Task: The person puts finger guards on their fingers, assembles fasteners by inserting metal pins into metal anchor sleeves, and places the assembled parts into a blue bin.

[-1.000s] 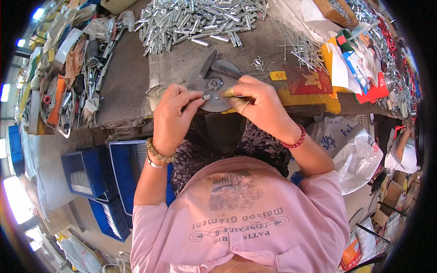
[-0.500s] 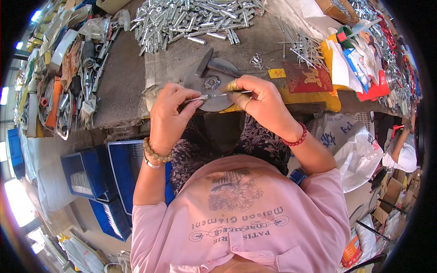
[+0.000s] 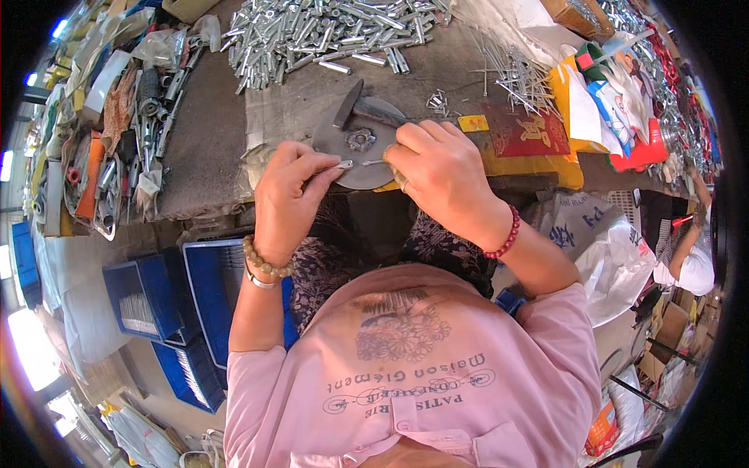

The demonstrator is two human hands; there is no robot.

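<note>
My left hand [image 3: 290, 187] pinches a short silvery metal tube [image 3: 344, 164] between thumb and fingers, with its end poking out to the right. Closed round a thin metal rod [image 3: 374, 162], my right hand [image 3: 446, 168] points the rod's tip left toward the tube, a small gap apart. Most of the rod is hidden by the fingers. Both hands are over the front part of a round grey metal disc [image 3: 328, 132] at the bench edge. A hammer [image 3: 349, 103] lies across the disc, and a small ring-shaped metal piece [image 3: 360, 140] sits at its middle.
A heap of metal tubes [image 3: 312, 39] covers the bench's far side. Thin rods [image 3: 527, 86] and small pins [image 3: 438, 102] lie right of the hammer. Tools [image 3: 148, 101] crowd the left; blue crates [image 3: 144, 292] stand below. Another person's arm [image 3: 686, 246] shows far right.
The rod and tube, which met end to end before, are now apart. My right hand has turned and its fingers have closed further over the rod; my left hand has barely moved.
</note>
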